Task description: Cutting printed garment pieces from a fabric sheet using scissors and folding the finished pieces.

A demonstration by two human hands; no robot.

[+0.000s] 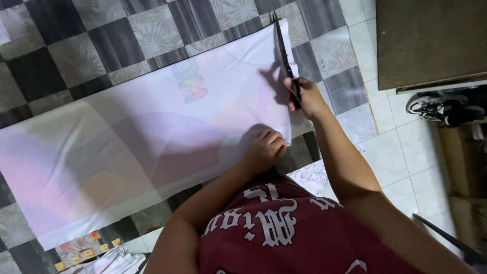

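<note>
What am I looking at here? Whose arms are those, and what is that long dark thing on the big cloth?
There is no machine here, just a person. A camera on their head looks down, so you see their own arms and red shirt. A long pale cloth with a small colourful print lies spread on a checkered mat on the floor. The right hand holds long dark scissors at the cloth's end edge. The left hand presses the cloth flat near that edge. Shoes sit on the white tiles to the right.

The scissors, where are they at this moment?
In the head view, upper right: the scissors are in the right hand, blades along the right edge of the pale printed fabric on the checkered floor.
</note>
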